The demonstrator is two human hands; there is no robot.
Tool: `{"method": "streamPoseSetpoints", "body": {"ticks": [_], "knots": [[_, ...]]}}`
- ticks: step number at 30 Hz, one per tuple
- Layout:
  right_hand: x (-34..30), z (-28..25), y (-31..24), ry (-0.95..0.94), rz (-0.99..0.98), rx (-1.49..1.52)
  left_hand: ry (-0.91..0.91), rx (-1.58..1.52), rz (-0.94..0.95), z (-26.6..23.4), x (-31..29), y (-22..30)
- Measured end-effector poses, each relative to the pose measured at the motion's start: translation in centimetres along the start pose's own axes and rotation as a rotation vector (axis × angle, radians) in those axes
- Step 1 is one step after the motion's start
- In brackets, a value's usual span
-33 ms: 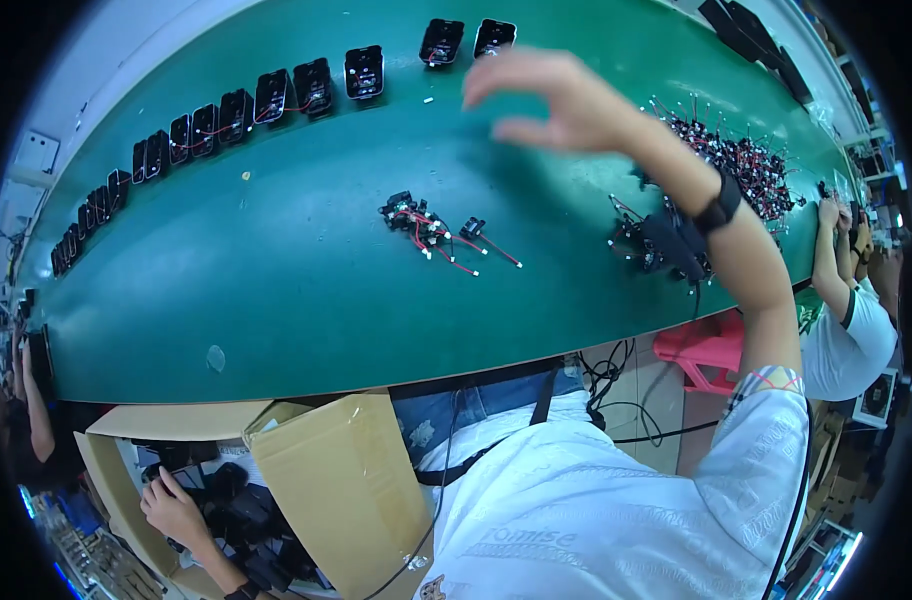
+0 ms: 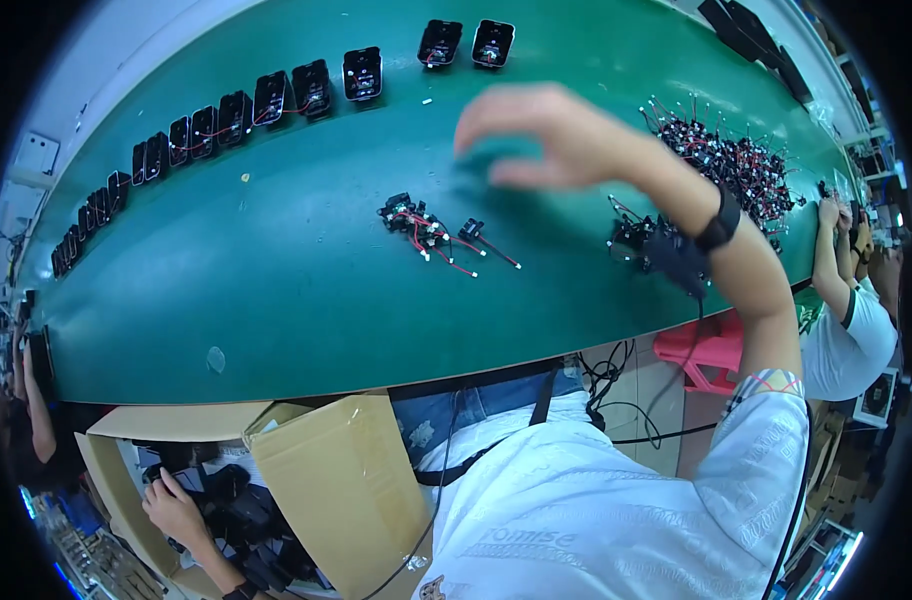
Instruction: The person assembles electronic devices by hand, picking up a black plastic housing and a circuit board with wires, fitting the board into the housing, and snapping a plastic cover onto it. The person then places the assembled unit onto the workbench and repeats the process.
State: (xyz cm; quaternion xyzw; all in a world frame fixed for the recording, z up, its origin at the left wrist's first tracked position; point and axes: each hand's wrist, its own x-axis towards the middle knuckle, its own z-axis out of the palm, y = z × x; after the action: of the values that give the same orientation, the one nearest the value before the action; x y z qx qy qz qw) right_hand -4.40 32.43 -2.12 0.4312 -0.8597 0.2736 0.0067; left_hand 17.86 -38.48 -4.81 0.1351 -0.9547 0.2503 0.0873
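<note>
My right hand (image 2: 551, 135) hovers over the green table (image 2: 306, 310), slightly blurred. Its curved fingers and thumb are apart, with nothing between them. A small pile of black parts (image 2: 416, 222) with red and black wires and white plugs lies below and left of it, a single wired black part (image 2: 472, 230) alongside. At the lower left my left hand (image 2: 179, 512) reaches into an open cardboard box (image 2: 341, 490). Its fingers close around a black plastic part (image 2: 153, 473) among several dark pieces (image 2: 246, 505); part of the grip is hidden.
Black cases (image 2: 362, 75) stand in a curved row along the far edge. A large heap of wired black parts (image 2: 741, 170) lies at the right, a smaller cluster (image 2: 636, 238) nearer me. A pink stool (image 2: 701, 352) and another person (image 2: 846, 330) are at the right.
My right hand has come a little nearer to me and leftward, uncovering the rightmost black case. The left hand stays in the box, almost unmoved.
</note>
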Motion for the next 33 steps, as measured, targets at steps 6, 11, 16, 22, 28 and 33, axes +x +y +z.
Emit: {"method": "streamPoseSetpoints", "body": {"ticks": [6, 11, 16, 22, 28, 33], "knots": [[-1.9, 4.8, -4.2, -0.056, 0.069, -0.041, -0.095, -0.087, -0.121, 0.3, 2.1, -0.2], [-2.3, 3.7, -3.7, 0.198, 0.361, 0.378, -0.403, -2.139, -0.442, -10.3, 6.2, 3.0], [-2.0, 3.5, -4.5, 0.403, 0.707, 1.047, -1.018, -2.295, -0.239, -19.0, 10.0, 21.8], [-2.1, 4.5, -5.3, 0.450, 0.774, 1.492, -1.577, -2.039, 0.332, -25.0, 8.4, 34.4], [-2.7, 6.7, -4.9, 0.488, 0.805, 1.573, -1.142, -1.800, 0.624, -24.0, 7.0, 40.4], [0.3, 9.2, -4.2, 0.726, 0.604, 0.988, 0.258, -1.160, 1.393, -24.7, 0.7, 41.8]]}}
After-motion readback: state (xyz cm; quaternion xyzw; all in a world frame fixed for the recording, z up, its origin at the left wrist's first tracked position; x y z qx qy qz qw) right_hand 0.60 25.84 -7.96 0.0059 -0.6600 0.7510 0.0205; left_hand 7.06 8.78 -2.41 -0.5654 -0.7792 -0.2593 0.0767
